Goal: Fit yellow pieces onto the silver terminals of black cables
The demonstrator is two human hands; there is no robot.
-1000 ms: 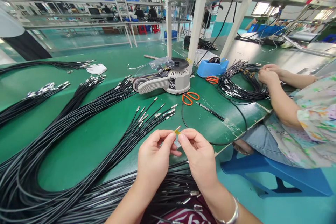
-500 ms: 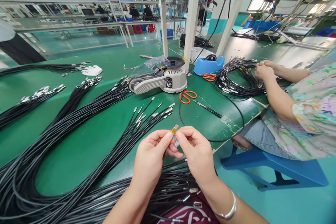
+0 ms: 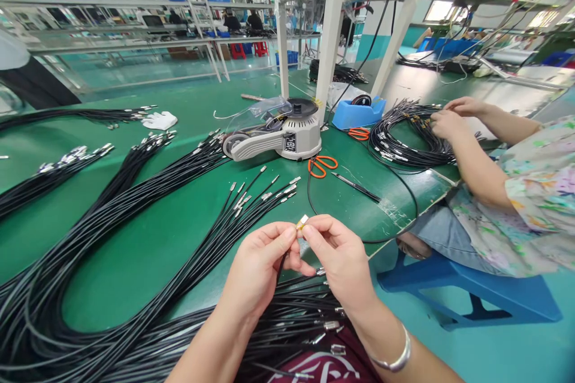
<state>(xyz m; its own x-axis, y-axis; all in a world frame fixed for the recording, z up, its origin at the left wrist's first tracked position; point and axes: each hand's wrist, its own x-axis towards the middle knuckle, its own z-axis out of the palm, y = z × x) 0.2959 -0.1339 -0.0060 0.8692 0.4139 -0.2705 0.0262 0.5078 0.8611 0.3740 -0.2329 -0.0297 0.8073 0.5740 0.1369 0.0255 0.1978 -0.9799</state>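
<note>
Both my hands meet in front of me over the near edge of the green table. Between the fingertips is a cable connector [image 3: 303, 221] with a bright metal end and a yellowish band, perhaps tape. My left hand [image 3: 263, 257] pinches it from the left, and a black cable runs down beneath those fingers. My right hand [image 3: 341, 260] pinches the same connector from the right with thumb and forefinger. Under my forearms lies a bundle of black cables [image 3: 193, 335] with metal plugs. Another fan of cable ends [image 3: 265, 197] spreads just beyond my left hand.
A grey tape dispenser [image 3: 296, 131] stands ahead, with orange-handled scissors [image 3: 322, 166] and a black tweezers-like tool [image 3: 357, 187] near it. Farther back is a blue tape holder [image 3: 359, 112]. A co-worker's hands [image 3: 449, 122] touch coiled cables [image 3: 399, 143] at right. A white glove [image 3: 159, 120] lies left.
The connector has turned in my fingers: its metal end now shows bright where it looked coppery. My hands stay nearly in place. The co-worker's hands have moved apart.
</note>
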